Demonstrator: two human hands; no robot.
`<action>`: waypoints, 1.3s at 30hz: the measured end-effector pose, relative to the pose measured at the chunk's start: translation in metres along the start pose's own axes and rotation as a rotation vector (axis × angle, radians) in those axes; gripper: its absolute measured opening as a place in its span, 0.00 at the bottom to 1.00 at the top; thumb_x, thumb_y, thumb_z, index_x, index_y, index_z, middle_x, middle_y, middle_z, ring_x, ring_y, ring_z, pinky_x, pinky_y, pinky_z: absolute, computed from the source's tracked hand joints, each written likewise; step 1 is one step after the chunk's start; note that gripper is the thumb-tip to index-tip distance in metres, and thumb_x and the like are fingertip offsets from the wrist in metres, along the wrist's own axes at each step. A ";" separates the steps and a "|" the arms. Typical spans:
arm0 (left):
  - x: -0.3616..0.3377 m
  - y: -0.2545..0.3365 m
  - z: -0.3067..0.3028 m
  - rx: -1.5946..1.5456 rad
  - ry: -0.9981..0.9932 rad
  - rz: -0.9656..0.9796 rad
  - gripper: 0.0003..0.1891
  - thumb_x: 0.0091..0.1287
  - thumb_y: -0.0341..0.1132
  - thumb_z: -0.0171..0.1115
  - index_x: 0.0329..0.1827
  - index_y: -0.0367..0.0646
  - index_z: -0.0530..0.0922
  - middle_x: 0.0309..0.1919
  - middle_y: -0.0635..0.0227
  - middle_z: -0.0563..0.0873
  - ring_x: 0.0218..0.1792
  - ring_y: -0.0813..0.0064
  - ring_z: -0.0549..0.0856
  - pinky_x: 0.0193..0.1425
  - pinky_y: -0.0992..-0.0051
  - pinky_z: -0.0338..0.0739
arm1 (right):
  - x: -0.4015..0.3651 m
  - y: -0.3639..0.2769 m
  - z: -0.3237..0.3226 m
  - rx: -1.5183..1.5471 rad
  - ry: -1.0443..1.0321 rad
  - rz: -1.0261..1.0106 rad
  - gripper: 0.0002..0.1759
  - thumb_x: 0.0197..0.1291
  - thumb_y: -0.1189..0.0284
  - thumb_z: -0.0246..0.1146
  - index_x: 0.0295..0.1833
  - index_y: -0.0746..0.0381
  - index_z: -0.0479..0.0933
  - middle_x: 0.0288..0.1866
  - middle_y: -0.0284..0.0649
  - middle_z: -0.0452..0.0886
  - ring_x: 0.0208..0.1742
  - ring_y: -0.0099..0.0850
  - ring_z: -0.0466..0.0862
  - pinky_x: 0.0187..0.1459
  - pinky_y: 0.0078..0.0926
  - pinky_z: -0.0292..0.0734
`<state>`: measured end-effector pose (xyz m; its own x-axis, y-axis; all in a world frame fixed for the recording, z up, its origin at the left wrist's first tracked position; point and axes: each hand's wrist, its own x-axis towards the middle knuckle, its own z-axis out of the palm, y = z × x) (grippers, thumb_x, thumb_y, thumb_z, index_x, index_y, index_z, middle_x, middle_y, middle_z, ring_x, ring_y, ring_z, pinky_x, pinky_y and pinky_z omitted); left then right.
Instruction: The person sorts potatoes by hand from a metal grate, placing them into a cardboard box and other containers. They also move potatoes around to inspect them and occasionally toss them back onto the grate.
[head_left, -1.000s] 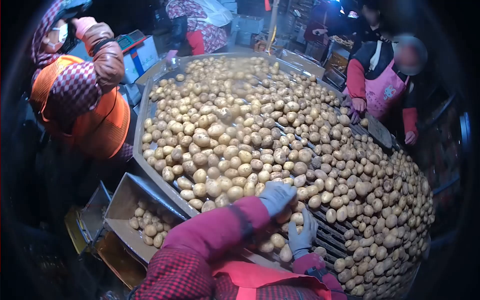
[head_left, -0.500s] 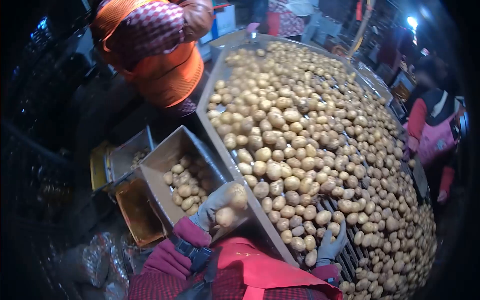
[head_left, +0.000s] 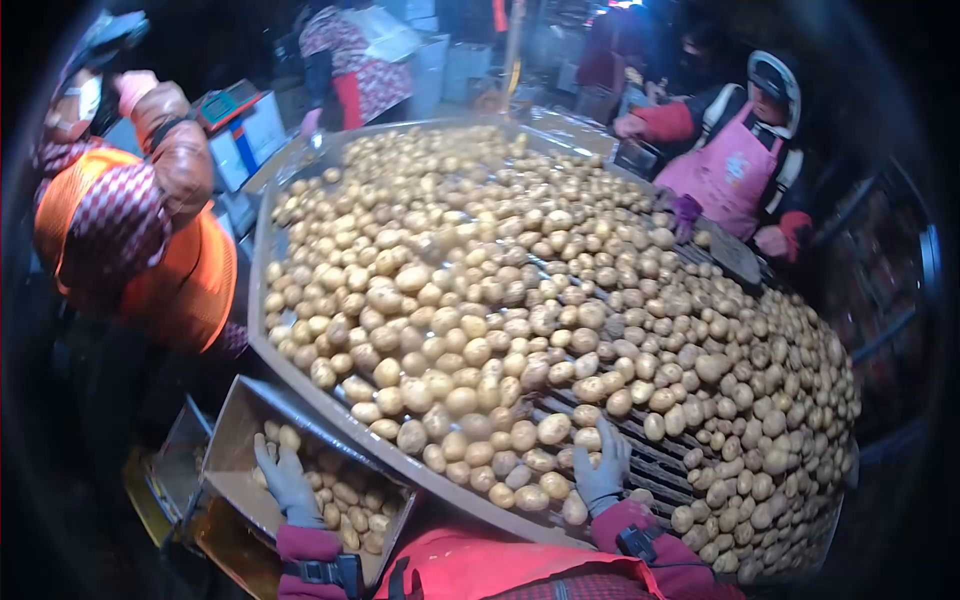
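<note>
My left hand point(head_left: 288, 485), in a grey glove, is down inside the cardboard-coloured box point(head_left: 225, 455) with its fingers apart. Small potatoes point(head_left: 289, 437) lie right at its fingertips, and more potatoes point(head_left: 350, 510) fill the box bottom. Over on the sorting table, my gloved right hand point(head_left: 602, 470) reaches across the dark slats point(head_left: 652, 462) with thumb and fingers spread. Close against its fingertips sits a potato point(head_left: 587, 439). A thick layer of loose potatoes point(head_left: 480, 350) covers much of the slatted surface.
A raised metal rim point(head_left: 330, 408) separates the table from the box. At left stands a person in an orange apron point(head_left: 185, 290); across the table, one in a pink apron point(head_left: 735, 170) has a purple-gloved hand point(head_left: 686, 215) at the potatoes. More bins point(head_left: 180, 460) stand left of the box.
My left hand has moved down into the box, and the two potatoes it held have left its grasp. My right hand stays over the slats. The view has swung right.
</note>
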<state>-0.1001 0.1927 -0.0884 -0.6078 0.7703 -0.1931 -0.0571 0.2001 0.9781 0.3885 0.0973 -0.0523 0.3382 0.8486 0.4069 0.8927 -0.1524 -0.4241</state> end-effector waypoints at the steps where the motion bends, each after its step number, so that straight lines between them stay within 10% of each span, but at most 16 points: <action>1: -0.004 0.016 0.026 0.025 -0.011 0.260 0.34 0.78 0.33 0.57 0.85 0.41 0.57 0.77 0.53 0.68 0.72 0.61 0.72 0.74 0.63 0.72 | 0.002 -0.005 -0.004 0.010 -0.007 -0.001 0.35 0.57 0.67 0.73 0.71 0.59 0.74 0.66 0.49 0.80 0.67 0.52 0.77 0.70 0.52 0.71; 9: -0.037 0.046 0.128 0.655 -0.336 0.923 0.35 0.68 0.38 0.66 0.78 0.36 0.70 0.74 0.45 0.74 0.76 0.43 0.70 0.80 0.48 0.62 | -0.005 -0.005 -0.009 -0.002 -0.087 -0.024 0.52 0.50 0.54 0.79 0.78 0.59 0.64 0.78 0.54 0.68 0.78 0.58 0.67 0.78 0.59 0.61; 30: -0.037 0.060 0.147 0.934 -0.512 0.874 0.28 0.69 0.38 0.65 0.70 0.35 0.76 0.66 0.47 0.80 0.71 0.41 0.72 0.77 0.45 0.63 | 0.211 -0.079 0.157 0.299 0.329 0.136 0.46 0.55 0.58 0.78 0.78 0.58 0.68 0.73 0.57 0.70 0.70 0.61 0.72 0.71 0.60 0.66; 39: -0.034 0.054 0.142 0.964 -0.532 0.911 0.27 0.68 0.38 0.65 0.69 0.37 0.77 0.64 0.47 0.80 0.71 0.39 0.72 0.77 0.44 0.62 | 0.319 -0.127 0.208 0.364 0.062 0.435 0.49 0.56 0.49 0.73 0.82 0.44 0.62 0.72 0.54 0.67 0.70 0.63 0.68 0.69 0.63 0.67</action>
<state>0.0304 0.2634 -0.0397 0.2374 0.9396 0.2466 0.8671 -0.3194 0.3823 0.3209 0.4931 -0.0363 0.6787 0.7134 0.1744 0.5104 -0.2873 -0.8105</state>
